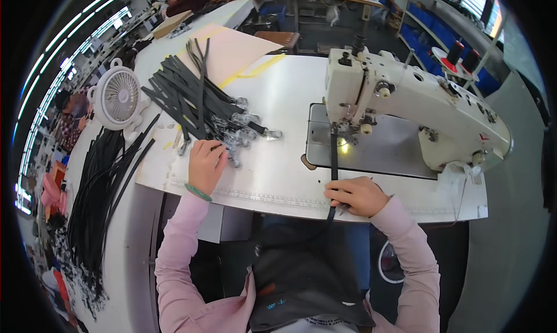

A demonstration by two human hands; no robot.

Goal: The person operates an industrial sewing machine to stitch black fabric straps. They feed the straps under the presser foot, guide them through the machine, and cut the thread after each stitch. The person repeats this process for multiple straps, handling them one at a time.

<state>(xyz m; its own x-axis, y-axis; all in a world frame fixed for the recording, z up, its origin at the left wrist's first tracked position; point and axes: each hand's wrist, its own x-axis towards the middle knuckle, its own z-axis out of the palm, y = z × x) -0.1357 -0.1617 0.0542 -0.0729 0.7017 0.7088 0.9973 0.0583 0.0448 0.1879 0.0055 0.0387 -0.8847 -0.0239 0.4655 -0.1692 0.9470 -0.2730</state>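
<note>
My right hand (357, 196) grips a black strap (334, 156) that runs from the sewing machine's (383, 89) presser area down over the table edge toward my lap. A small dark tool, hard to make out, shows under those fingers. My left hand (206, 162), with curled fingers, is at the lower side of a pile of black straps (191, 95) with metal fittings in clear wrapping (238, 138); what it pinches, if anything, is hidden. The white table (267, 191) has a ruler strip along its front.
A white fan (116, 98) stands at the left beside long hanging straps (98, 188). Pale sheets (232, 49) lie behind the pile. Thread cones (455, 57) and shelves with blue bins (429, 37) are at the back right. A stool (277, 38) is beyond the table.
</note>
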